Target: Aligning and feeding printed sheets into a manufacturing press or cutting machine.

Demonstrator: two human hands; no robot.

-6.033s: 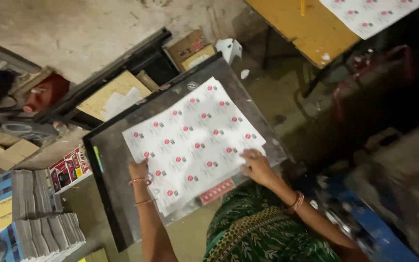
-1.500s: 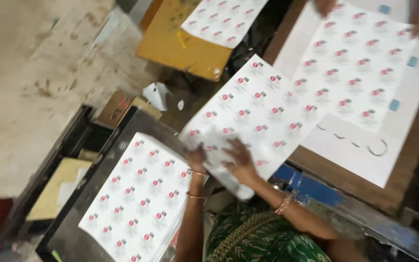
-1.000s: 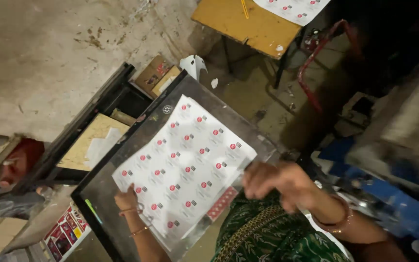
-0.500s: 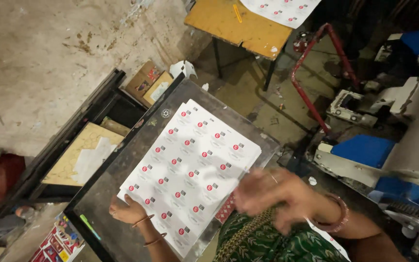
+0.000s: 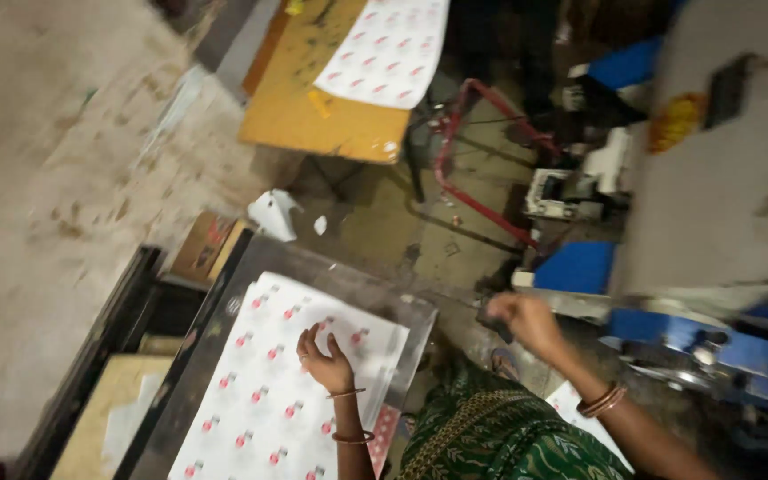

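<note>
My left hand [image 5: 324,361] lies flat on a white sheet printed with rows of small red marks [image 5: 264,400], fingers slightly spread. The sheet lies on a grey metal tray [image 5: 375,289] in front of me. My right hand [image 5: 526,322] is stretched out to the right of the tray, beside a blue and grey machine [image 5: 713,267]. Its fingers curl around a small dark part [image 5: 492,322] at the machine's edge; the view is blurred there. Bangles sit on both wrists.
A yellow table [image 5: 313,107] with another printed sheet [image 5: 388,49] stands at the back. A red metal frame [image 5: 473,160] lies between it and the machine. A cardboard box [image 5: 202,244] and crumpled white paper [image 5: 273,213] sit behind the tray. A dark rack [image 5: 108,338] is at left.
My right hand has left the sheet and swung right to the machine. The view has turned right and upward. My left hand stays on the sheet.
</note>
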